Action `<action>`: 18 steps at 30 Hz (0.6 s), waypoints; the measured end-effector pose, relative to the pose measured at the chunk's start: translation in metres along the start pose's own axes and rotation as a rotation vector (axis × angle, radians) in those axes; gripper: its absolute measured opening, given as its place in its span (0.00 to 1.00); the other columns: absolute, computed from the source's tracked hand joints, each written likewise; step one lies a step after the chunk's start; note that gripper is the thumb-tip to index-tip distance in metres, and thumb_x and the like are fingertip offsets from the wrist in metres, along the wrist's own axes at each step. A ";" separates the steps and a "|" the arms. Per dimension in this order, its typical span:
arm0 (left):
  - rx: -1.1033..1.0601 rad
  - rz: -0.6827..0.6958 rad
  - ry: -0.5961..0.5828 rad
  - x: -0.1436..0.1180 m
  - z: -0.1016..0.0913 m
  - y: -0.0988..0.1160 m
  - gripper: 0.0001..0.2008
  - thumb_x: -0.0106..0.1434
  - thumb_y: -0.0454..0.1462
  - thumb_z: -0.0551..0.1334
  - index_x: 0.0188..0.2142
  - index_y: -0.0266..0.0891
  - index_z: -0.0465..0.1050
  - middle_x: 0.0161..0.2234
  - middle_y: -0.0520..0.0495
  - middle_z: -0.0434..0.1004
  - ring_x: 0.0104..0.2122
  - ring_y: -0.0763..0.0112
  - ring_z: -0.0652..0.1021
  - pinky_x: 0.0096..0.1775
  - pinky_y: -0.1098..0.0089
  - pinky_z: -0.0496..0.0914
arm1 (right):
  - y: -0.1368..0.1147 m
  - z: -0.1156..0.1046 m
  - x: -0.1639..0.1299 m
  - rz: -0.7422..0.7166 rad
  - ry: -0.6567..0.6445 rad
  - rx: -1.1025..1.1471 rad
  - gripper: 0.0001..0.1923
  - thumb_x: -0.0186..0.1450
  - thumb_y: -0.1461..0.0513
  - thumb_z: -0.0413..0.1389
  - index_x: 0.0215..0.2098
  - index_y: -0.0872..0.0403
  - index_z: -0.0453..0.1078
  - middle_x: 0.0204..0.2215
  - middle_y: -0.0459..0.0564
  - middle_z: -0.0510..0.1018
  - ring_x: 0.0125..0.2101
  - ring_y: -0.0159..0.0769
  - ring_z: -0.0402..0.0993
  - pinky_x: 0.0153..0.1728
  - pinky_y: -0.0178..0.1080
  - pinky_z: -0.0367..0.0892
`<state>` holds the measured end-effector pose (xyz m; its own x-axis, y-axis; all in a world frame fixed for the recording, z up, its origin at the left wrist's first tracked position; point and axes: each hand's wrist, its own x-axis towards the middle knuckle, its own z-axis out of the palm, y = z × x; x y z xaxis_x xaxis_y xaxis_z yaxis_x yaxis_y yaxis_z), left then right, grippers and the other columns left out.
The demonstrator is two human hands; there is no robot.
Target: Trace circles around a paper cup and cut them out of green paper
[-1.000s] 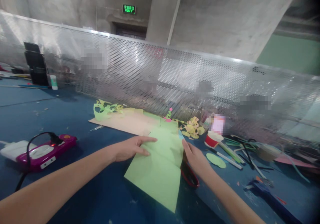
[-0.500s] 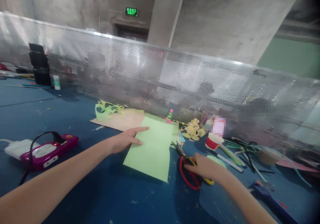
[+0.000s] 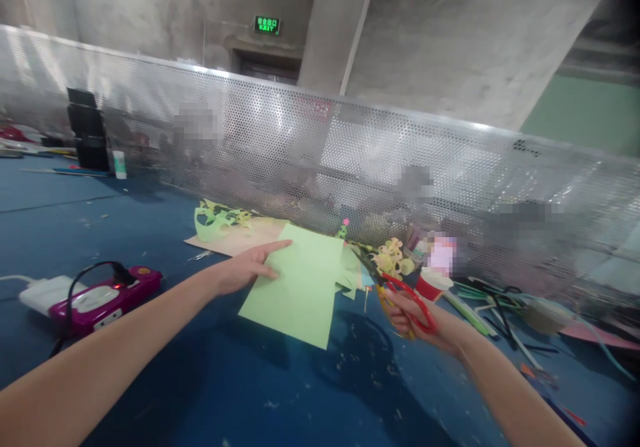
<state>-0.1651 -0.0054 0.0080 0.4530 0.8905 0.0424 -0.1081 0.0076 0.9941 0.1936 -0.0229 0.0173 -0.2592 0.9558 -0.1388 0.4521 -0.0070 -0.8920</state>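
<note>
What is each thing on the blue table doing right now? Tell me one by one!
left hand: open, fingers flat on the green paper's edge
green paper: lying flat, folded
right hand: closed around the scissors' handles
scissors: lifted off the table, blades about closed
power strip: red light on, black plug in
red-and-white cup: upright
yellow cutouts: piled by the mesh screen

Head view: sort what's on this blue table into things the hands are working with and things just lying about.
In hand:
- left hand pressing on the green paper sheet
- right hand gripping the red-handled scissors, lifted off the table

Lying about:
- purple power strip
- brown card with green cut-outs
- yellow paper scraps
- red-and-white cup
- pens and sticks
</note>
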 end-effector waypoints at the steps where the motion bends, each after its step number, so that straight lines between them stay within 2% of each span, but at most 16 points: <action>1: -0.011 -0.003 0.005 0.000 -0.001 0.001 0.43 0.51 0.28 0.66 0.65 0.48 0.55 0.58 0.43 0.70 0.48 0.59 0.77 0.47 0.63 0.71 | 0.000 0.002 0.000 -0.017 -0.017 0.070 0.23 0.63 0.41 0.49 0.30 0.51 0.62 0.22 0.41 0.58 0.20 0.29 0.57 0.24 0.34 0.60; 4: -0.049 -0.012 0.035 -0.001 -0.003 0.006 0.45 0.50 0.27 0.66 0.66 0.47 0.53 0.58 0.42 0.70 0.48 0.57 0.78 0.46 0.61 0.72 | -0.004 0.005 -0.005 -0.019 -0.113 0.266 0.26 0.65 0.39 0.44 0.31 0.52 0.66 0.24 0.43 0.57 0.21 0.31 0.57 0.26 0.36 0.61; 7: -0.068 -0.005 0.099 -0.002 -0.010 0.011 0.46 0.49 0.28 0.66 0.66 0.46 0.53 0.59 0.42 0.69 0.50 0.56 0.76 0.47 0.62 0.72 | -0.013 0.003 -0.018 0.073 -0.368 0.384 0.30 0.65 0.37 0.43 0.33 0.52 0.71 0.24 0.44 0.59 0.23 0.31 0.60 0.30 0.35 0.65; 9: -0.067 0.013 0.131 -0.002 -0.016 0.012 0.45 0.50 0.28 0.67 0.66 0.46 0.54 0.58 0.41 0.70 0.50 0.57 0.76 0.47 0.62 0.72 | -0.020 0.003 -0.028 0.119 -0.454 0.364 0.31 0.63 0.37 0.46 0.35 0.52 0.74 0.26 0.45 0.63 0.26 0.32 0.65 0.37 0.38 0.68; 12: -0.059 0.043 0.127 -0.002 -0.025 0.011 0.44 0.51 0.29 0.67 0.65 0.46 0.55 0.57 0.41 0.71 0.49 0.57 0.77 0.47 0.63 0.72 | -0.029 0.006 -0.035 0.112 -0.480 0.287 0.27 0.59 0.39 0.55 0.36 0.53 0.76 0.29 0.49 0.70 0.32 0.37 0.71 0.44 0.42 0.68; 15: -0.044 0.034 0.077 -0.002 -0.028 0.010 0.43 0.51 0.28 0.67 0.65 0.47 0.55 0.57 0.41 0.71 0.49 0.57 0.77 0.46 0.64 0.73 | -0.038 0.012 -0.038 0.082 -0.473 0.091 0.25 0.60 0.42 0.57 0.35 0.54 0.76 0.27 0.48 0.71 0.31 0.38 0.74 0.39 0.40 0.69; 18: -0.036 0.004 -0.017 -0.003 -0.026 0.010 0.44 0.52 0.27 0.66 0.66 0.47 0.54 0.58 0.40 0.71 0.49 0.57 0.78 0.44 0.65 0.74 | -0.045 0.020 -0.039 0.059 -0.461 -0.055 0.26 0.62 0.41 0.53 0.36 0.54 0.75 0.26 0.46 0.70 0.27 0.36 0.74 0.34 0.38 0.70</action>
<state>-0.1906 0.0036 0.0155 0.4677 0.8826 0.0486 -0.1418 0.0207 0.9897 0.1663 -0.0662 0.0544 -0.5781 0.7239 -0.3766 0.5187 -0.0302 -0.8544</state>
